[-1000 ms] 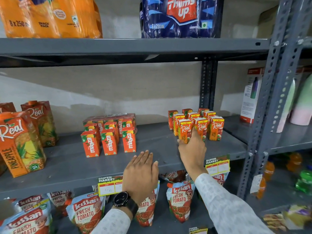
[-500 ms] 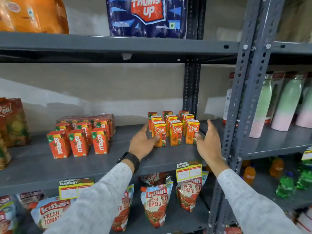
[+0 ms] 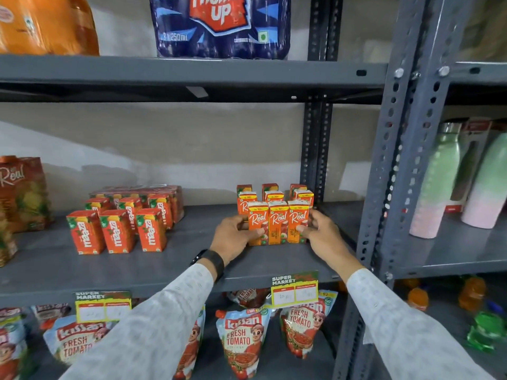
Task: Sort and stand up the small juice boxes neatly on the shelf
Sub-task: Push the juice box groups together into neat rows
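Note:
Several small orange Real juice boxes stand upright in tidy rows of three on the grey middle shelf, close to its right upright. My left hand presses the left side of the front row, thumb on the leftmost box. On the opposite side my right hand cups the rightmost front box, so the row is squeezed between both hands. Further left, several red Maaza juice boxes stand upright in rows, untouched.
Tall Real pineapple cartons stand at the shelf's far left. Thums Up and orange drink packs sit above. Kissan tomato pouches hang below behind price tags. A grey steel upright borders pastel bottles on the right.
Both hands have closed in from open positions beside the Real boxes and now press the front row from each side. My view has moved closer.

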The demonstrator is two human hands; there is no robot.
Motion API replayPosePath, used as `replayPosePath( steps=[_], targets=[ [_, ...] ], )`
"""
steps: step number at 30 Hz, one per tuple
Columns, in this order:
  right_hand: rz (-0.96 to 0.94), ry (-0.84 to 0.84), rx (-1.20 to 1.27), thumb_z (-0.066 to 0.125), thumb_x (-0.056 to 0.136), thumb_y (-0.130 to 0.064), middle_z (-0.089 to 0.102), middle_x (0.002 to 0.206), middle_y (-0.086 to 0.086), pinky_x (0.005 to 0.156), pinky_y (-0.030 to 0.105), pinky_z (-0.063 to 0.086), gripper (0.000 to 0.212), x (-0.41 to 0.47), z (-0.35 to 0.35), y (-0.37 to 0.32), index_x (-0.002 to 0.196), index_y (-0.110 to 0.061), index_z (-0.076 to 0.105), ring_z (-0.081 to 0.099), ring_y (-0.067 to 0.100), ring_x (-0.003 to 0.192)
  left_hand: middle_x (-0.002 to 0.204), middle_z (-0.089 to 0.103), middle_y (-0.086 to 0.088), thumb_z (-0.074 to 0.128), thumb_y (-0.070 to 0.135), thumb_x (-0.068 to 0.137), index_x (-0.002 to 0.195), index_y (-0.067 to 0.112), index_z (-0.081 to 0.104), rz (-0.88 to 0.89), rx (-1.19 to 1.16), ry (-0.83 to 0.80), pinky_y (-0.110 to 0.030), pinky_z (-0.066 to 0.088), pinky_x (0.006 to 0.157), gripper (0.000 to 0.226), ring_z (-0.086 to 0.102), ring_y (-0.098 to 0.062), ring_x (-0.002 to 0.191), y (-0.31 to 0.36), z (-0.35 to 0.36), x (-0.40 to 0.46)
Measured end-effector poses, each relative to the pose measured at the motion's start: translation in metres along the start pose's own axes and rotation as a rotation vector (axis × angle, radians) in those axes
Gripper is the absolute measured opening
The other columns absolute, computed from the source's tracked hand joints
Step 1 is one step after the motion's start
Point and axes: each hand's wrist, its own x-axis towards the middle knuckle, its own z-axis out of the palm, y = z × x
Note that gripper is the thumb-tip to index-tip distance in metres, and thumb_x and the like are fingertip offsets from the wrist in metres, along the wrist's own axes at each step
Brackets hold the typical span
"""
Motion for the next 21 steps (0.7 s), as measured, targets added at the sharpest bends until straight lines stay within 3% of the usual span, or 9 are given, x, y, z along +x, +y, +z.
replayPosePath(
  steps=[3,7,12,16,21],
  targets=[
    [-0.028,-0.023,0.012,0.066,0.099,-0.019,0.071,0.118,-0.012,0.098,0.039,0.053,0.031,0.0,0.001,0.0,0.121,-0.04,0.06,0.065,0.008,0.112,0.11,0.075,0.007,0.082,0.027,0.081,0.124,0.018,0.067,0.015,0.053,0.005,-0.034,0.057,0.094,0.046,0.071,-0.006,0.098,0.001,0.004,0.001],
    [-0.035,-0.05,0.02,0.066,0.099,-0.016,0.071,0.117,-0.01,0.096,0.034,0.053,0.038,-0.002,-0.003,-0.002,0.133,-0.031,0.059,0.065,0.007,0.109,0.114,0.074,0.007,0.082,0.033,0.08,0.125,0.02,0.067,0.012,0.124,0.008,-0.032,0.057,0.094,0.05,0.071,-0.005,0.099,0.001,0.002,-0.003],
    [-0.062,-0.064,-0.001,0.064,0.1,-0.015,0.068,0.115,-0.011,0.076,0.015,0.045,0.037,-0.018,-0.008,-0.005,0.135,-0.026,0.058,0.062,0.0,0.102,0.108,0.075,0.011,0.082,0.037,0.079,0.112,0.027,0.071,0.035,0.175,0.02,-0.027,0.056,0.09,0.036,0.07,-0.002,0.094,0.005,0.001,-0.021],
    [-0.071,-0.069,-0.011,0.064,0.1,-0.017,0.069,0.114,-0.014,0.072,0.012,0.046,0.033,-0.034,-0.011,-0.003,0.132,-0.025,0.06,0.062,-0.007,0.098,0.104,0.075,0.015,0.08,0.043,0.079,0.114,0.027,0.072,0.066,0.237,0.039,-0.023,0.056,0.083,0.039,0.07,0.001,0.089,0.005,-0.001,-0.042],
    [-0.081,-0.07,-0.015,0.065,0.099,-0.018,0.069,0.118,-0.011,0.072,0.013,0.048,0.034,-0.051,-0.014,-0.002,0.133,-0.022,0.059,0.064,-0.003,0.102,0.098,0.076,0.017,0.08,0.045,0.079,0.11,0.03,0.073,0.078,0.26,0.064,-0.024,0.056,0.08,0.035,0.071,0.002,0.085,0.008,-0.001,-0.061]
  ],
)
